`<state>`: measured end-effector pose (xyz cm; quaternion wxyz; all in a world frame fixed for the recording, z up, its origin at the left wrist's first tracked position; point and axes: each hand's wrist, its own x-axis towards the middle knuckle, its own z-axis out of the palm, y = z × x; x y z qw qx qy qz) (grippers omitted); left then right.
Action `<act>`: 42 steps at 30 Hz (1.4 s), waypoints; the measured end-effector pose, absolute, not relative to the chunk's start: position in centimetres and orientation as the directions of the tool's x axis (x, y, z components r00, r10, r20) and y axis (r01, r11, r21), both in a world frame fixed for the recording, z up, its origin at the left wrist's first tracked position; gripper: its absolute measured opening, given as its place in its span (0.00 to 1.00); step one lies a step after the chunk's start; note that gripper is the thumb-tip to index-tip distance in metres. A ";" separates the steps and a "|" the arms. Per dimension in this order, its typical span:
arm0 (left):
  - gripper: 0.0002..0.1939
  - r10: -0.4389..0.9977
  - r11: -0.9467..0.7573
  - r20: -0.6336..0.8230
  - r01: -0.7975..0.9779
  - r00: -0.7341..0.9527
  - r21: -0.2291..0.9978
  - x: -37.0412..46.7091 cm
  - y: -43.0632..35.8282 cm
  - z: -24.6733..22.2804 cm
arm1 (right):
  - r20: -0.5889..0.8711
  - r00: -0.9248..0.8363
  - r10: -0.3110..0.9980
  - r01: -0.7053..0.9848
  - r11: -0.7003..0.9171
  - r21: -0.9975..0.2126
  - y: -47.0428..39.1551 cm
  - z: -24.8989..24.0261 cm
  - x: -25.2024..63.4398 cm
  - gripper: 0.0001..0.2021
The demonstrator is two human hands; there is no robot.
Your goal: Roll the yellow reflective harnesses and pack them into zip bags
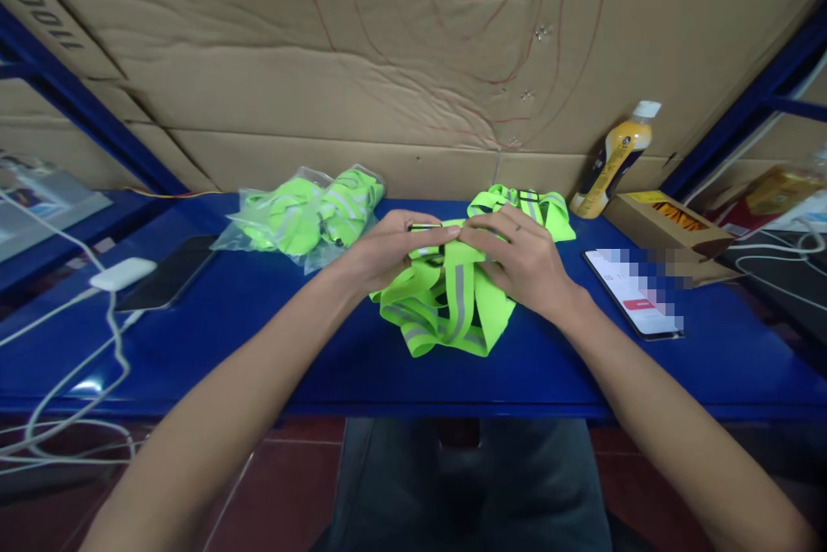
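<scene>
In the head view, my left hand (397, 244) and my right hand (517, 255) meet over a neon-green reflective vest (460, 302) made of straps with grey stripes. Both hands are closed on its upper part, thumbs and fingertips close together near a black buckle. Its looped straps hang down and rest on the blue table (310, 371). Just behind my right hand lies another bundle of green reflective straps (556, 212) with black buckles. What lies under my fingertips is partly hidden.
Clear plastic bags with green straps (290, 220) lie at the back left. Further left are a dark phone (171, 272), a white charger (124, 274) and cables. To the right are a lit phone (637, 294), a cardboard box (672, 229) and a juice bottle (617, 160). Cardboard (388, 96) forms the back wall.
</scene>
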<state>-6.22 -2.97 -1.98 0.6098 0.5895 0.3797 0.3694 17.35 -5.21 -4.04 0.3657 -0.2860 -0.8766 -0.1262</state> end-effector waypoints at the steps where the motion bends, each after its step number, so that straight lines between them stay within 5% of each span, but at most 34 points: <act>1: 0.23 0.923 0.006 0.005 -0.028 0.385 1.000 -6.2 -2.8 -2.0 | 0.697 -0.583 0.418 0.573 0.819 -0.013 -5.4 -3.9 17.2 0.19; 6: 0.24 0.908 -0.334 0.330 -0.027 0.259 0.942 -6.3 -2.3 -2.0 | 0.668 -0.541 0.510 0.483 0.839 -0.250 -5.2 -3.8 16.7 0.32; 10: 0.17 0.766 -0.636 0.554 0.263 0.325 0.725 -6.0 -3.5 -1.7 | 0.632 -0.476 0.612 0.498 0.780 -0.380 -4.7 -4.6 16.9 0.33; 13: 0.14 0.718 -0.695 0.603 0.393 0.347 0.602 -5.8 -4.1 -2.0 | 0.621 -0.455 0.639 0.499 0.760 -0.416 -4.9 -5.0 16.7 0.30; 20: 0.23 0.821 -0.570 0.505 0.332 0.268 0.751 -4.8 -3.8 -3.0 | 0.735 -0.341 0.586 0.551 0.758 -0.350 -5.1 -5.8 15.8 0.21; 25: 0.24 0.850 -0.526 0.496 0.262 0.175 0.809 -4.4 -3.3 -3.5 | 0.836 -0.273 0.475 0.632 0.744 -0.216 -4.8 -6.2 15.2 0.23; 31: 0.20 0.786 -0.591 0.612 0.404 0.090 0.699 -4.3 -3.7 -3.7 | 0.886 -0.302 0.351 0.657 0.751 -0.074 -4.8 -6.2 15.0 0.25; 39: 0.20 0.615 -0.698 0.782 0.531 0.098 0.482 -3.8 -4.9 -3.6 | 0.881 -0.209 0.425 0.584 0.777 -0.236 -4.8 -5.7 14.7 0.19; 42: 0.19 0.588 -0.709 0.800 0.552 0.118 0.440 -3.7 -4.8 -4.0 | 0.862 -0.323 0.390 0.545 0.822 -0.168 -5.4 -5.6 14.6 0.19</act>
